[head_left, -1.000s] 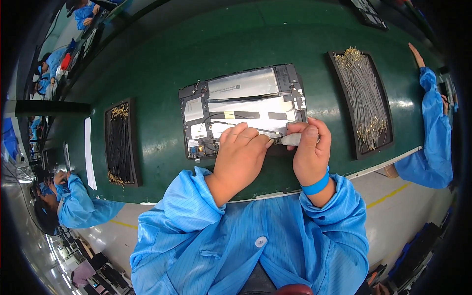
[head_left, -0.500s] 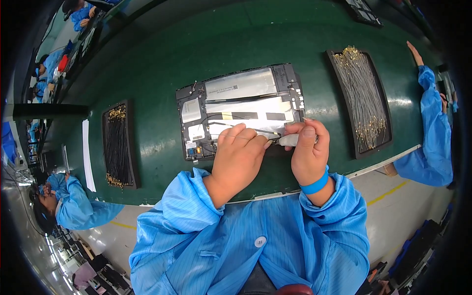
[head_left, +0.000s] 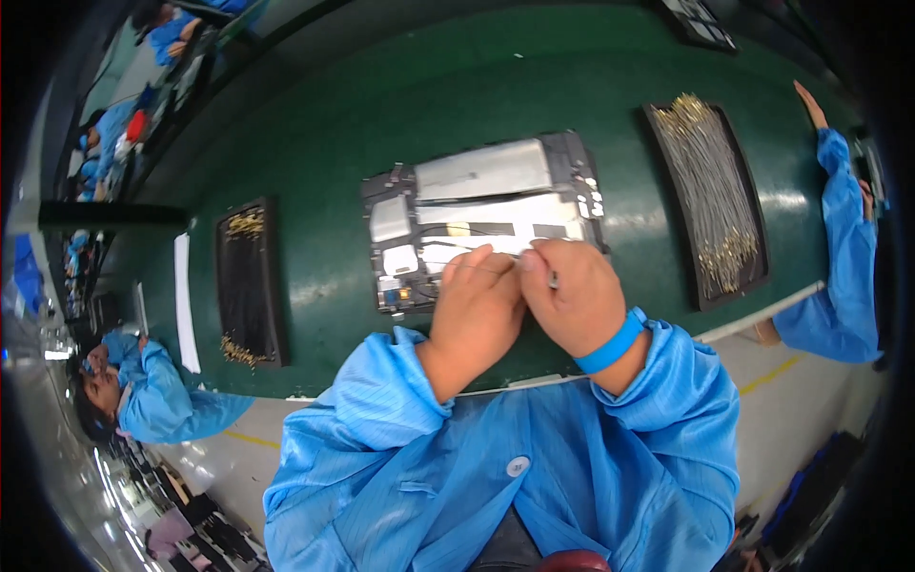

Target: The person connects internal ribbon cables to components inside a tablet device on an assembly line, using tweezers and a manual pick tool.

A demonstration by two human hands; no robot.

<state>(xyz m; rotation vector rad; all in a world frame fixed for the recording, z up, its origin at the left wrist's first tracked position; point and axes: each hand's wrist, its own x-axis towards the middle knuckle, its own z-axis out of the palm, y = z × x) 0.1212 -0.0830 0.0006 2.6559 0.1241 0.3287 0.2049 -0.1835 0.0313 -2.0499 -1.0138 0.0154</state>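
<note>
An opened flat electronic device (head_left: pixel 481 170) with silver battery packs and a black frame lies on the green table in front of me. My left hand (head_left: pixel 477 315) rests over its near edge, fingers bent and pressed together around a thin cable (head_left: pixel 508 255). Right beside it, my right hand (head_left: pixel 577 291), with a blue wristband (head_left: pixel 612 343), is closed, its thumb and fingertips meeting the left fingertips. A small metal end of a slim tool (head_left: pixel 553 279) shows at the right fingers; the remainder is hidden in the hand. Both hands cover the device's near right part.
A dark tray (head_left: pixel 276 315) of black cables with gold ends lies left, beside a white strip (head_left: pixel 186 303). On the right stands a tray (head_left: pixel 760 234) of grey cables. Another dark device (head_left: pixel 701 24) lies far right. People in blue sit at both sides.
My right hand has moved left and turned inward, closing up against my left hand. The pale piece seen in its fingers is now mostly hidden. The whole view has shifted slightly.
</note>
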